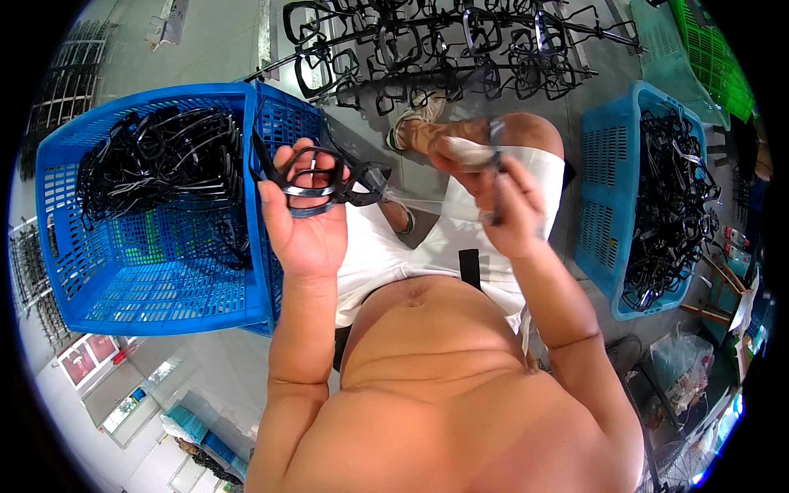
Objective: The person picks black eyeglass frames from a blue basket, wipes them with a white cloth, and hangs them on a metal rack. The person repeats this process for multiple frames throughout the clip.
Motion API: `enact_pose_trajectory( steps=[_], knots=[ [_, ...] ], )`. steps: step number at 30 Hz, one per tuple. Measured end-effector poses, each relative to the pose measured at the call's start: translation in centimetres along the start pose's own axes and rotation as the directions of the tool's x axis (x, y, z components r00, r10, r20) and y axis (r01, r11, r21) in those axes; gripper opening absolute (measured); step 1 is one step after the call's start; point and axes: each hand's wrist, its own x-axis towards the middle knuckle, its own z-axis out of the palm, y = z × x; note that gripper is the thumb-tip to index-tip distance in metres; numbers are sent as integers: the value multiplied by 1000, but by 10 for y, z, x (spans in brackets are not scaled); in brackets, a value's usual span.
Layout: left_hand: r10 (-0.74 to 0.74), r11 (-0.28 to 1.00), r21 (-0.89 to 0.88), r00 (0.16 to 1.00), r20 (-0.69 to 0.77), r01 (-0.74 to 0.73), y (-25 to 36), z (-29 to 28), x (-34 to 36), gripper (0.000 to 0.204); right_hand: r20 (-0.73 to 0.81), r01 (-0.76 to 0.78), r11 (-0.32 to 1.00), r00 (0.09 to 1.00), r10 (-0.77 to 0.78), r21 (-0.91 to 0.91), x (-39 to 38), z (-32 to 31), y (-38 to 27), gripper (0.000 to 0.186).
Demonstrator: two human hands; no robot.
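My left hand [308,234] is palm up beside the blue basket, its fingers curled through black eyeglass frames [308,193]. More than one frame seems to lie in it, with the rims overlapping and pointing to the right. Over my right knee, my right hand [514,209] is closed and smeared by motion. A thin dark piece [496,160] runs up between its fingers, too blurred to name. Something whitish [470,153] sits at the fingertips; whether it is cloth or a finger wrap cannot be made out.
At my left stands a blue plastic basket [265,279], partly filled with black eyeglass frames [164,160]. A lighter blue crate [598,214] on my right holds more frames [670,205]. Ahead, rods hung with several frames [394,49] cross above the floor. A clear bag [682,357] lies lower right.
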Motion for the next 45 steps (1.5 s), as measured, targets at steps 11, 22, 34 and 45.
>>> enact_pose_trajectory(
  steps=[11,22,34,45],
  knots=[
    [-94,978,-180,992,88,109,-9,-21,-1,45,602,474,877,723,-340,-73,18,79,-43,72],
    [-210,974,-80,977,34,212,-17,5,-21,57,263,386,883,911,-319,-266,2,12,17,20],
    [-276,625,738,957,-95,253,-26,24,13,40,120,249,953,955,-271,171,-17,-88,-52,37],
    [-271,848,445,957,-104,288,-34,23,25,47,-283,48,996,957,-68,-77,145,-223,-75,36]
  ],
)
